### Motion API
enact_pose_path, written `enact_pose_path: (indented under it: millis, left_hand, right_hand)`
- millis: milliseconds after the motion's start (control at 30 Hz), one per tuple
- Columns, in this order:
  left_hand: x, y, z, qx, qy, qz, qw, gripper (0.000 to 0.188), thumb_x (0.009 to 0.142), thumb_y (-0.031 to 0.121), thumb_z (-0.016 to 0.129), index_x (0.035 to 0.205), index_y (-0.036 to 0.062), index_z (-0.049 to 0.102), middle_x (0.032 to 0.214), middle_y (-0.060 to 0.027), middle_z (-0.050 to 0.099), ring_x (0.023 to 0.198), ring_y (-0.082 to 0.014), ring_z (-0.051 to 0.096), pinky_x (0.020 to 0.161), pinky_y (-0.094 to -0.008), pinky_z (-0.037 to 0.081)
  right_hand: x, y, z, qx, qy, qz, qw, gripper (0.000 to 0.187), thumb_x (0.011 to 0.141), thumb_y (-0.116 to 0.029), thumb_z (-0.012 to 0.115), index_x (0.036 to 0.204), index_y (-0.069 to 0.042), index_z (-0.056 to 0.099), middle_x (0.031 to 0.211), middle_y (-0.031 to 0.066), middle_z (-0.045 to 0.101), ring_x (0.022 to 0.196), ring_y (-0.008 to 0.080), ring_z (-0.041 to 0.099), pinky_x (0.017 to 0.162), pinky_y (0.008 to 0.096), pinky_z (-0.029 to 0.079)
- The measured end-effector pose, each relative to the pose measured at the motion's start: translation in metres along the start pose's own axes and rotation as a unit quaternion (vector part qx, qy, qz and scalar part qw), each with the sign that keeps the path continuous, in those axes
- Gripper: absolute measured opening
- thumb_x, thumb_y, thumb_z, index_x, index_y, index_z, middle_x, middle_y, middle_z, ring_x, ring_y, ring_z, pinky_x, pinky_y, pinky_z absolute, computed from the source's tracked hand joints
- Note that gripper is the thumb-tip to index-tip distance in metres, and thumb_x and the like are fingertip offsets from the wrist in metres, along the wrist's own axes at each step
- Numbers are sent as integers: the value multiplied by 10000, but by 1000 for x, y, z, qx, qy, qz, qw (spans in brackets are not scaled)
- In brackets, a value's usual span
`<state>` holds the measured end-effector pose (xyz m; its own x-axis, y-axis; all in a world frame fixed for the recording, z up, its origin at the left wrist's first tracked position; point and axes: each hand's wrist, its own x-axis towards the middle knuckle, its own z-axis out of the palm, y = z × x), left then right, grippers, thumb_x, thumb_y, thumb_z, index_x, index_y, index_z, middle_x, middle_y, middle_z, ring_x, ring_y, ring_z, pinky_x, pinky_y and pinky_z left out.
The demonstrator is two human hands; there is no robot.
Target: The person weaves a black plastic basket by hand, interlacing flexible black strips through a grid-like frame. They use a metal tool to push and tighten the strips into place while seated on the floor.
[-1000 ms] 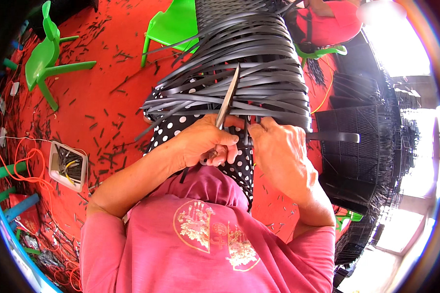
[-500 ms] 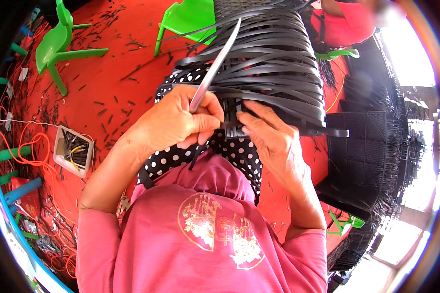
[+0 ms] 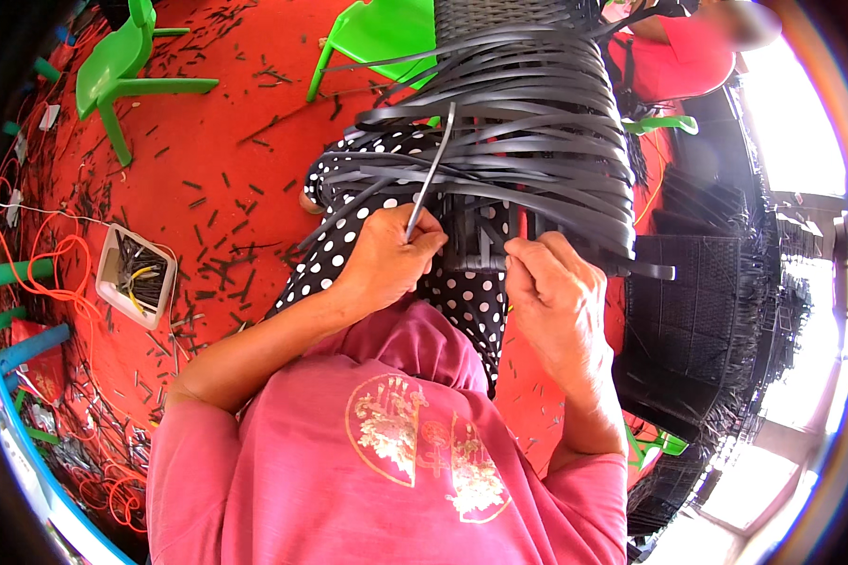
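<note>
My left hand (image 3: 394, 256) is closed around a narrow, curved metal tool (image 3: 433, 169), whose tip points up and away over the black strips. Its thumb and fingertips press together beside the near edge of a basket-like piece (image 3: 485, 247) woven from flat black plastic strips. At that edge, to the right, my right hand (image 3: 561, 292) is closed in a pinch; whatever is between its fingertips is hidden. Long loose strips (image 3: 556, 141) arch across the work. The piece rests by my lap, over black trousers with white dots (image 3: 325, 268).
A pale bin (image 3: 165, 306) with black offcuts and a yellow-handled tool stands on the red floor (image 3: 245, 169) at left, among scattered scraps. Green chairs (image 3: 113, 71) stand beyond. Black woven panels (image 3: 678, 320) are stacked at right. Another person in red (image 3: 674, 61) sits at far right.
My right hand has gone from fingers spread on the weave to a closed pinch at its edge, slightly rightward. The tool in my left hand has swung lower and more upright.
</note>
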<state>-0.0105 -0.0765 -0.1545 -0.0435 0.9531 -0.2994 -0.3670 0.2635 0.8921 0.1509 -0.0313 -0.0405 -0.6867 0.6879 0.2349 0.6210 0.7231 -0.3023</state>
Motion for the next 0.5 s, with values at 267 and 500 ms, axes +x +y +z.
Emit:
enact_pose_path:
  millis: [267,500]
  left_hand:
    - [17,13,10,324,91,126,933,369,643,250,799,656,0,528,556,-65,494,531,-130,476,484,-319,387]
    - [17,9,7,220,72,77,970,205,701,121,716,669,2,552,528,-38,524,464,-93,467,425,-275,361]
  right_hand:
    - [5,-7,-5,-23,-70,10,997,99,785,-8,626,883,9,628,752,140,561,636,346,583,573,405,460]
    - [8,-1,-9,-13,-111,-4,994,127,772,20,592,895,13,623,759,146,552,649,361,574,584,424,451]
